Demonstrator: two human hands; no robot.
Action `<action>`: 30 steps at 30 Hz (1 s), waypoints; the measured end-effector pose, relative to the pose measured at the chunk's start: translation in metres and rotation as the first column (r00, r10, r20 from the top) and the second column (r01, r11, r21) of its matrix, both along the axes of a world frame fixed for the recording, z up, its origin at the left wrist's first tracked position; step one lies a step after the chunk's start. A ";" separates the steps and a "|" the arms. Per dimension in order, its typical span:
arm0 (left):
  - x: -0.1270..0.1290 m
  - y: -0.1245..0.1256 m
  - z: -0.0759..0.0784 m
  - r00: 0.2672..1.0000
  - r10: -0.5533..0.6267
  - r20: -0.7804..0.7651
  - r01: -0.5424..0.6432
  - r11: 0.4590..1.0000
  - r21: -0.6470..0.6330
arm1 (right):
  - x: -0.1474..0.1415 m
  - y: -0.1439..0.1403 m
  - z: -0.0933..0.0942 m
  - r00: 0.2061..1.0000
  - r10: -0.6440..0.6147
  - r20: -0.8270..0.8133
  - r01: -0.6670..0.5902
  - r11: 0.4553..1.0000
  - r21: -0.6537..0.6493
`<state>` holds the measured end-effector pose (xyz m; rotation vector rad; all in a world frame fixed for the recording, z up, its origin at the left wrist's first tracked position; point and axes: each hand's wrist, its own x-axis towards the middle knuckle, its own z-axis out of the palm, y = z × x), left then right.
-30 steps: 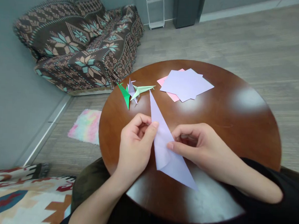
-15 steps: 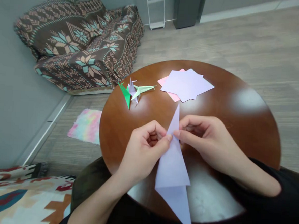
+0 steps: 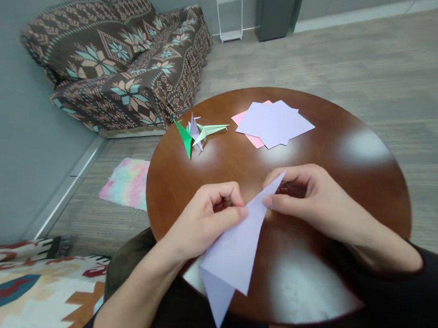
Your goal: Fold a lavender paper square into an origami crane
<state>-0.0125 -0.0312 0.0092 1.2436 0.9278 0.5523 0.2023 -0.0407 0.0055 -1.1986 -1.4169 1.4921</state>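
1 folded lilac paper (image 3: pixel 235 256), held up over the near part of the counter (image 3: pixel 373 193), between the two hands. Long axis runs diagonally: narrow tip points far-right, up at the right hand; wide end comes back near-left, below the left hand, with 1 lower flap (image 3: pixel 217 295) pointing back at the person. Left hand (image 3: pixel 213 218): thumb and curled fingers closed in a pinch on the left edge. Right hand (image 3: pixel 302 199): thumb and fingers pinched near the narrow tip, thumb on the front. Beyond the left hand, 3 folded figures close together: 1 green figure (image 3: pixel 185 139), 1 lilac figure (image 3: pixel 194 129), 1 pale green figure (image 3: pixel 210 130). Beyond the right hand, slightly left: 1 fanned paper stack (image 3: pixel 275 123), lilac on top, pink below; can't count sheets.
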 end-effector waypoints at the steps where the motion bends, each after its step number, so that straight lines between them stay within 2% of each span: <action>1: -0.002 0.002 0.002 0.997 -0.066 -0.039 0.066 0.998 0.013 | 0.004 0.003 0.002 0.999 0.018 0.044 -0.018 1.000 0.005; 5: -0.004 0.005 0.005 0.956 -0.258 -0.141 0.264 0.964 0.025 | 0.016 0.007 0.010 0.957 0.245 0.152 -0.251 0.968 0.021; 8: 0.000 0.004 0.003 0.935 -0.304 -0.184 0.313 0.950 0.022 | 0.016 0.004 0.013 0.880 0.405 0.248 -0.417 0.909 -0.003; 10: 0.001 0.002 0.001 0.928 -0.315 -0.199 0.324 0.946 0.011 | 0.013 0.002 0.012 0.850 0.433 0.299 -0.459 0.888 0.020; 14: 0.002 0.001 0.001 0.926 -0.314 -0.211 0.322 0.947 0.003 | 0.007 0.000 0.008 0.832 0.421 0.362 -0.474 0.878 0.069; 17: 0.002 0.001 0.001 0.924 -0.321 -0.206 0.332 0.943 0.016 | 0.004 -0.001 0.007 0.834 0.441 0.330 -0.492 0.866 0.088; 23: 0.002 0.004 0.002 0.933 -0.284 -0.222 0.294 0.956 0.013 | 0.004 -0.004 0.004 0.903 0.352 0.245 -0.369 0.929 0.027; 30: 0.002 0.005 0.001 0.931 -0.286 -0.225 0.296 0.955 0.013 | 0.003 -0.005 0.002 0.904 0.346 0.253 -0.356 0.935 -0.007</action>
